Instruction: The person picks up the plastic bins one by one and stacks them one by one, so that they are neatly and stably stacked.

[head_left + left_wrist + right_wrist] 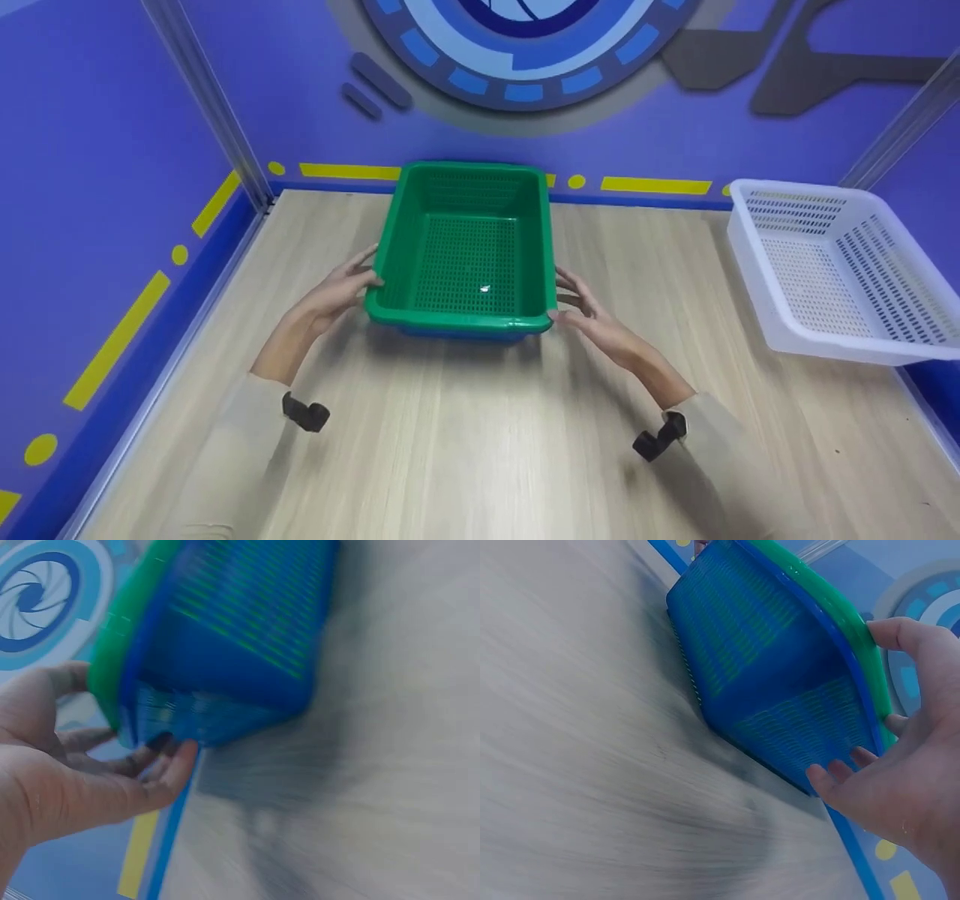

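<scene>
A green plastic basket point(457, 321) with a perforated base sits nested in a blue basket point(217, 652), whose lower edge peeks out beneath it in the head view. My left hand point(335, 294) holds the stack at its left side, thumb at the green rim and fingers by the blue wall. On the opposite side, near the front corner, my right hand point(604, 324) grips the rim between thumb and fingers. From the right wrist, the slotted blue wall shows green through its holes, and the fingertips point(821, 778) lie along its lower part. Nothing lies inside the green basket.
A white perforated basket point(780, 300) stands at the right end of the wooden table point(480, 442). Blue panels with yellow markings point(656, 185) rise behind the table and along both sides, joined by metal corner posts point(217, 112).
</scene>
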### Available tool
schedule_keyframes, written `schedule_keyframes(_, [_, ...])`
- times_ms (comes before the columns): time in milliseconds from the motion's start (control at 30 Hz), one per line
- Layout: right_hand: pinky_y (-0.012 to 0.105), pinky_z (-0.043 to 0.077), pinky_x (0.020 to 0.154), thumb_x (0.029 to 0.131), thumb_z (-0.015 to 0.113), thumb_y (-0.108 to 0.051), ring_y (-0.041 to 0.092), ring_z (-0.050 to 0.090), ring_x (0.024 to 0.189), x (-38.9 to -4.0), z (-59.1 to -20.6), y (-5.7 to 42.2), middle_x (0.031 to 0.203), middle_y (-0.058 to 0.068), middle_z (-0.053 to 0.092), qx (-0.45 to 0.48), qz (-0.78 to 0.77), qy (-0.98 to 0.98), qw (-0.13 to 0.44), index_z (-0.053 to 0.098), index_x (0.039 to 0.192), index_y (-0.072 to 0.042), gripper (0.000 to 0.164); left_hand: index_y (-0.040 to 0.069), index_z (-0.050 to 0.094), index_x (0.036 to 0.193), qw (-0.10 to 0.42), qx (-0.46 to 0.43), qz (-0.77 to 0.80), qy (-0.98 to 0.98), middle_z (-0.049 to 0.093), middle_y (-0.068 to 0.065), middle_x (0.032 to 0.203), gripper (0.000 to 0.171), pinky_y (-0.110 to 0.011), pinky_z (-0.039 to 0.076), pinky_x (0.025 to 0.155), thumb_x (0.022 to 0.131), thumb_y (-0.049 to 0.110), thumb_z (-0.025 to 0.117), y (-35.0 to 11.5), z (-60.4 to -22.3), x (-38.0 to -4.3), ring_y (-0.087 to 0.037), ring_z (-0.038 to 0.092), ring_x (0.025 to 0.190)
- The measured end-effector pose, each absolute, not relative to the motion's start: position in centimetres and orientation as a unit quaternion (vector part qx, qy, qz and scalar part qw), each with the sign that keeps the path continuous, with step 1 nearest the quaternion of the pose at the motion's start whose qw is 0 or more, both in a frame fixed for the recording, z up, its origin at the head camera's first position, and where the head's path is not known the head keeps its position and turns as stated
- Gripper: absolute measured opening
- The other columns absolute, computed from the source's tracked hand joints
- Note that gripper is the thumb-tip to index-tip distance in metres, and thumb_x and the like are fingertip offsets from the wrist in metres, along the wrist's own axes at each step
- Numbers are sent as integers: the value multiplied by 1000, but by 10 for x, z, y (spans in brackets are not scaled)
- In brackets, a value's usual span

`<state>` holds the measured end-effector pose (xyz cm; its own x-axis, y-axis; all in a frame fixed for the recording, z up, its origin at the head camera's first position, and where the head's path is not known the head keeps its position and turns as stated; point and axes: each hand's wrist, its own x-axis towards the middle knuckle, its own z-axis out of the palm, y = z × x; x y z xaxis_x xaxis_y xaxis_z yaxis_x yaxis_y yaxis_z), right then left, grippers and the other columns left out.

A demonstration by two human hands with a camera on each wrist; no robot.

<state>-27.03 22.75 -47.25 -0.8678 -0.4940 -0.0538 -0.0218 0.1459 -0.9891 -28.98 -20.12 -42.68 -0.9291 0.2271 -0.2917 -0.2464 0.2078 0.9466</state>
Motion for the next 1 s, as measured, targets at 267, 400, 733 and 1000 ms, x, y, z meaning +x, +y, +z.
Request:
schedule_keyframes(267, [54, 33, 122, 105, 57, -19, 31, 38, 151, -265, -455, 248, 165, 12, 32, -182, -628, 742, 151, 20, 163, -22, 69, 10, 28, 161, 139, 17, 584, 800, 27, -14, 168, 58, -50, 19, 129, 108, 20, 46, -193, -393, -290, -32, 26, 155])
schedule_keyframes(400, [34, 44, 115, 105, 58, -21, 23, 49, 144, -265, -445, 272, 157, 6, 47, -186, -611, 758, 136, 33, 159, -19, 59, 13, 36, 159, 122, 61, 552, 823, 30, -11, 166, 55, -52, 23, 127, 107, 23, 50, -172, -380, -290, -31, 25, 155])
schedule_keyframes(733, [22, 51, 104, 107, 53, -12, 9, 63, 125, -269, -415, 366, 137, -1, 65, -179, -617, 761, 92, 43, 153, -7, 48, 13, 58, 142, 97, 235, 554, 793, 61, -7, 142, 37, -40, 47, 112, 104, 14, 57, -62, -370, -273, -25, 53, 135])
schedule_keyframes(1000, [25, 56, 97, 106, 46, 3, 13, 70, 115, -264, -389, 452, 124, 4, 73, -166, -725, 667, 45, 53, 144, -2, 39, 2, 57, 141, 104, 399, 466, 783, 66, -15, 133, 37, -33, 54, 101, 105, 11, 54, 30, -376, -268, -27, 61, 124])
